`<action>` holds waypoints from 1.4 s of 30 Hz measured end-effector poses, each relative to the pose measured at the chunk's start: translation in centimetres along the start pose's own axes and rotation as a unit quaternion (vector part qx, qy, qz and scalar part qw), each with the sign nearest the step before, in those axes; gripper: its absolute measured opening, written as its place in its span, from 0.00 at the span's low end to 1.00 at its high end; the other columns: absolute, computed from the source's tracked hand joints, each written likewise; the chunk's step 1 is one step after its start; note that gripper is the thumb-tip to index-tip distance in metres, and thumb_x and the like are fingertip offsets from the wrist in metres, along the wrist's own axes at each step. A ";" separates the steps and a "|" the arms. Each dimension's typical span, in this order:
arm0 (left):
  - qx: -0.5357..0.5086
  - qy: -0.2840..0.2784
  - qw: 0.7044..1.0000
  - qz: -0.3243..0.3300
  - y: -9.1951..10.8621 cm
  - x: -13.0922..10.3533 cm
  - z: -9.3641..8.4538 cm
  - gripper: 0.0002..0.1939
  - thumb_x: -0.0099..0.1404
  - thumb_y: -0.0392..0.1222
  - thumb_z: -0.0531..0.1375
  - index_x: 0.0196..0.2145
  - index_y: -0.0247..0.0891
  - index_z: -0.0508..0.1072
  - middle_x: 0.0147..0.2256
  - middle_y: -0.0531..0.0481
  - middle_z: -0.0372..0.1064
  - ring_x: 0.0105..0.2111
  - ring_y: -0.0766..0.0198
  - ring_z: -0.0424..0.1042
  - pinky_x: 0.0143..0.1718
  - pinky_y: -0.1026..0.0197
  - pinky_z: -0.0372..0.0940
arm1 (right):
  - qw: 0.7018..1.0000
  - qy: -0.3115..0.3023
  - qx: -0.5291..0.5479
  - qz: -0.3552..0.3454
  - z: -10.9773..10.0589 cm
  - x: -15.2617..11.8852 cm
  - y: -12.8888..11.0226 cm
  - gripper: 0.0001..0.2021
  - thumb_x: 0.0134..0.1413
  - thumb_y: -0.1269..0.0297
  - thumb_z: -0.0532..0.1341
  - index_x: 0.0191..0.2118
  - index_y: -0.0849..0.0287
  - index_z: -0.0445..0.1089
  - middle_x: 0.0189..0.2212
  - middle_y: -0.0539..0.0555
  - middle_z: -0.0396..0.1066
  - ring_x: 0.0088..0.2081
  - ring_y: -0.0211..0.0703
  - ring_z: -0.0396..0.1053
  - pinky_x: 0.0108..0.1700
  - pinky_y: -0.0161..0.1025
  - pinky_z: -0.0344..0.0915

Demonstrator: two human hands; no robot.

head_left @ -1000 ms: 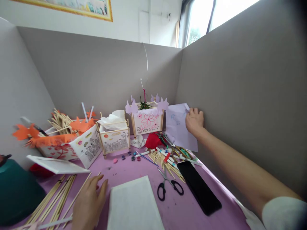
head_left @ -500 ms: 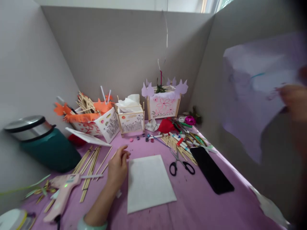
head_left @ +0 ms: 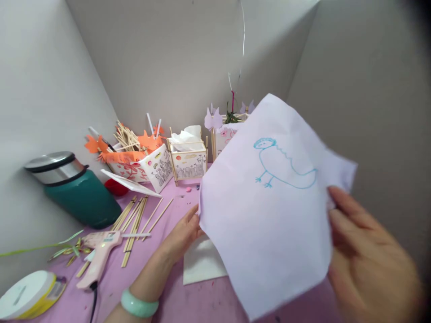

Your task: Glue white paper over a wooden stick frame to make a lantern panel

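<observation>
A large sheet of pale lilac paper point(head_left: 269, 233) is held up in front of me, creased, with a blue bird-like line drawing on it. My right hand point(head_left: 370, 264) grips its right edge between thumb and fingers. At the sheet's left edge is my left hand point(head_left: 183, 235), its fingers partly hidden behind the paper and apparently pinching that edge. A light green bangle circles the left wrist. Below the sheet a white square panel point(head_left: 202, 264) lies on the purple table cover, mostly covered from view.
On the left stand a teal flask point(head_left: 81, 197), a pink glue gun point(head_left: 101, 260) and a round white-and-yellow container point(head_left: 30, 291). Bamboo sticks point(head_left: 136, 224) lie beside them. Decorated boxes point(head_left: 188, 166) line the grey back partition point(head_left: 182, 58). The raised paper hides the table's right side.
My right hand has brought the lilac paper from the far right to the middle. My left hand has moved right to the paper's edge. The view has shifted somewhat.
</observation>
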State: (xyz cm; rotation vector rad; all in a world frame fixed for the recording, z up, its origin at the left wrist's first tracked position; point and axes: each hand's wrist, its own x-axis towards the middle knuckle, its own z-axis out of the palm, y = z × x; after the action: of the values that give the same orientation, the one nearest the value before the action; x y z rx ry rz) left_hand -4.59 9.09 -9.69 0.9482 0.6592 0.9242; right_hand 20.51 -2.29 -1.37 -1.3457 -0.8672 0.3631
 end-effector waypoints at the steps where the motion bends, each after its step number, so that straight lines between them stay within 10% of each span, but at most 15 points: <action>1: -0.016 0.001 1.000 -0.009 0.3 -0.1 0.0 0.35 0.57 0.54 0.65 0.58 0.38 0.61 0.53 0.37 0.67 0.48 0.52 0.71 0.47 0.53 0.66 | 0.999 -0.001 0.027 0.030 0.8 -0.5 0.9 0.24 0.57 0.52 0.58 0.58 0.50 0.62 0.51 0.57 0.70 0.50 0.52 0.70 0.48 0.50 0.72; 7: 0.129 0.139 0.982 0.014 2.9 -0.4 -2.0 0.31 0.53 0.42 0.66 0.53 0.36 0.62 0.39 0.46 0.74 0.35 0.60 0.75 0.37 0.60 0.69 | 0.984 -0.045 0.023 0.170 2.6 -5.4 7.8 0.30 0.48 0.49 0.65 0.55 0.60 0.66 0.36 0.56 0.75 0.32 0.44 0.73 0.34 0.39 0.73; 11: 0.473 0.244 0.847 0.013 3.5 -0.4 -4.6 0.23 0.58 0.42 0.57 0.51 0.34 0.65 0.31 0.49 0.73 0.28 0.59 0.73 0.30 0.58 0.67 | 0.972 -0.151 -0.180 -0.017 0.1 -6.9 10.3 0.19 0.54 0.51 0.60 0.46 0.57 0.74 0.40 0.56 0.73 0.34 0.42 0.74 0.30 0.33 0.71; 16: 0.583 0.291 0.755 0.069 2.9 -0.4 -4.4 0.18 0.54 0.38 0.60 0.44 0.34 0.71 0.41 0.41 0.70 0.46 0.49 0.69 0.49 0.48 0.62 | 0.878 -0.195 -0.359 -0.250 -2.2 -6.0 9.6 0.12 0.58 0.59 0.60 0.46 0.54 0.72 0.33 0.51 0.75 0.29 0.39 0.73 0.31 0.32 0.69; 20: 0.670 0.121 0.689 0.247 0.5 -0.8 -0.5 0.14 0.64 0.36 0.52 0.46 0.35 0.70 0.47 0.39 0.68 0.50 0.55 0.67 0.52 0.52 0.62 | 0.838 -0.255 -0.336 -0.347 -0.3 -6.0 8.4 0.11 0.60 0.67 0.56 0.47 0.56 0.70 0.34 0.54 0.72 0.33 0.41 0.72 0.34 0.35 0.67; 22: 0.704 -0.036 0.674 0.222 -1.0 -1.0 1.1 0.17 0.65 0.34 0.50 0.51 0.37 0.69 0.53 0.40 0.66 0.54 0.57 0.65 0.55 0.52 0.62 | 0.801 -0.332 -0.349 -0.355 1.1 -6.0 8.3 0.10 0.58 0.69 0.55 0.41 0.56 0.72 0.31 0.54 0.71 0.31 0.42 0.71 0.32 0.37 0.67; 24: 0.741 -0.079 0.648 0.154 -2.1 -1.1 1.9 0.23 0.64 0.39 0.54 0.58 0.38 0.64 0.61 0.38 0.57 0.62 0.49 0.55 0.61 0.42 0.52 | 0.774 -0.389 -0.364 -0.341 2.2 -5.0 8.0 0.08 0.55 0.70 0.56 0.35 0.55 0.73 0.28 0.52 0.70 0.28 0.42 0.70 0.28 0.36 0.65; 27: 0.774 -0.053 0.630 0.041 -2.4 -1.0 1.7 0.34 0.60 0.57 0.58 0.62 0.48 0.58 0.66 0.40 0.43 0.65 0.37 0.39 0.59 0.28 0.41 | 0.783 -0.395 -0.356 -0.323 3.4 -0.6 5.7 0.08 0.57 0.68 0.57 0.39 0.53 0.73 0.30 0.50 0.72 0.28 0.40 0.71 0.30 0.35 0.65; 34: 0.766 -0.036 0.642 -0.008 -2.4 -0.1 -0.2 0.42 0.55 0.72 0.52 0.63 0.57 0.50 0.67 0.43 0.30 0.65 0.36 0.27 0.57 0.26 0.37 | 0.866 -0.129 -0.304 -0.375 10.4 16.8 -5.6 0.10 0.59 0.62 0.56 0.36 0.57 0.76 0.34 0.52 0.75 0.35 0.42 0.70 0.38 0.38 0.63; 42: 0.781 -0.035 0.623 -0.009 -4.6 1.9 -2.0 0.35 0.59 0.63 0.56 0.62 0.58 0.54 0.66 0.42 0.37 0.64 0.30 0.36 0.51 0.22 0.49 | 0.791 -0.179 -0.406 -0.421 20.6 29.0 -9.3 0.19 0.55 0.76 0.57 0.52 0.60 0.71 0.41 0.56 0.72 0.38 0.40 0.69 0.42 0.38 0.64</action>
State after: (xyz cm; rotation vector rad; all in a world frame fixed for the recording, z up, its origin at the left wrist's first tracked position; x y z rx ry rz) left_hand -3.61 10.27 -14.84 2.4832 1.4313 0.0167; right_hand 22.18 29.68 16.68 -1.4896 -1.9858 -0.5551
